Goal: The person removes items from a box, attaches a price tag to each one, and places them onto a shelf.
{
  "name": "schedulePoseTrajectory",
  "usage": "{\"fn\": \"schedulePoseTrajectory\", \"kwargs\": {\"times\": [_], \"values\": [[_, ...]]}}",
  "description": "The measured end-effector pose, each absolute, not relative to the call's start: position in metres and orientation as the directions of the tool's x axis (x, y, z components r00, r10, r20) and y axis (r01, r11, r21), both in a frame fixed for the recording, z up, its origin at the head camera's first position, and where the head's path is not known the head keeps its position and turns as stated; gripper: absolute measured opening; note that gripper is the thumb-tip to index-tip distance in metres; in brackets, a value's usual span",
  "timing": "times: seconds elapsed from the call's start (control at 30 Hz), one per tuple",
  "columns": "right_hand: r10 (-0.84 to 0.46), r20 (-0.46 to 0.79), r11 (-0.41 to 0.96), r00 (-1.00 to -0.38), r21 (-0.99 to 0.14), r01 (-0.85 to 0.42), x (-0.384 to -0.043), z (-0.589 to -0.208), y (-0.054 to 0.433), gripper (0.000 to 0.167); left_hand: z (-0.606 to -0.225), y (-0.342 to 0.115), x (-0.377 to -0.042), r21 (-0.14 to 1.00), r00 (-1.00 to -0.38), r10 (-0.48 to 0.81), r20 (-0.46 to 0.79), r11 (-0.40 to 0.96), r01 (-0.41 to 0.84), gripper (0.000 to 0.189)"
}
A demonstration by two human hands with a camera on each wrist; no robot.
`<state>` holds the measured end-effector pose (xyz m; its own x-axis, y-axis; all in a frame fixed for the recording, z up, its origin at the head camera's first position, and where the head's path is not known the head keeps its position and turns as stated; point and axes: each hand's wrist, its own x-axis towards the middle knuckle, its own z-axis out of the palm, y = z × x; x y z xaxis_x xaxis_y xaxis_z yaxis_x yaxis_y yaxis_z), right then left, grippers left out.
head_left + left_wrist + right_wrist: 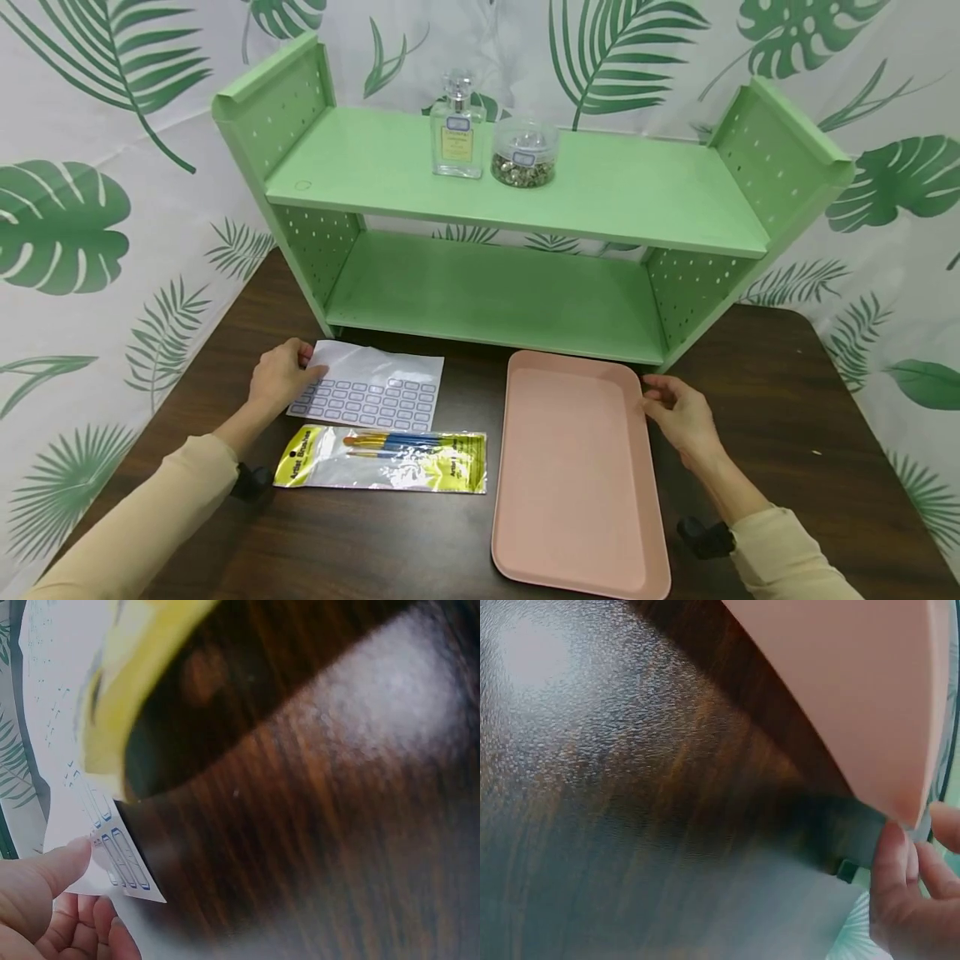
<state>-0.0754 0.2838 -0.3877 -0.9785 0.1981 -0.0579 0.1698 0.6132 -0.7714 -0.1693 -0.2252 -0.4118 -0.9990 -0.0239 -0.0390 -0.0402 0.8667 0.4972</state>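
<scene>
- While a green shelf unit (495, 283) is standing across the back of the dark wood surface (375, 542), a clear bottle (457, 142) and a clear jar (523, 154) of small brownish bits are sitting side by side up top.
- Leaf-print backdrop (67, 225) is hanging behind everything.
- Pink tray (573, 475) is lying in front of the unit's right half, kinda crowding that side.
- Brush pack (381, 460) is lying just nearside of the sticker sheet (375, 375), left of the tray; in the left wrist view its yellow end is blocking part of the sheet.
- Left hand (281, 375) is pinching the sheet's left edge, thumb pressing on top, fingers curling underneath.
- Right hand (681, 417) is touching the tray's right rim near the far corner, fingers bending; can't tell if it's actually gripping.
- Pack is reading "Artist Brushes" at both ends, black on yellow.
- Bottle's wearing a yellowish label plus a blue-bordered sticker, jar's wearing a similar sticker, and the sheet's showing rows of them. Print's too tiny for me.
</scene>
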Motion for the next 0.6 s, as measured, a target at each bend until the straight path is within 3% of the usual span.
{"fn": "schedulePoseTrajectory", "kwargs": {"times": [0.23,0.4,0.6], "values": [[0.149,0.156,0.690,-0.976,-0.723,-0.010,-0.081,-0.355,0.247,0.027,-0.412,-0.227,-0.168,0.505,-1.000,-0.015,0.027,0.863,0.001,0.022],[0.009,0.070,0.527,-0.998,-0.848,-0.055,-0.097,-0.335,0.191,0.029,-0.413,-0.226,-0.167,0.512,-0.999,-0.026,0.036,0.859,-0.004,0.018],[-0.145,-0.113,0.320,-0.983,-0.945,0.061,-0.118,-0.343,0.127,0.029,-0.417,-0.227,-0.167,0.515,-0.999,-0.033,0.041,0.857,-0.007,0.018]]}}
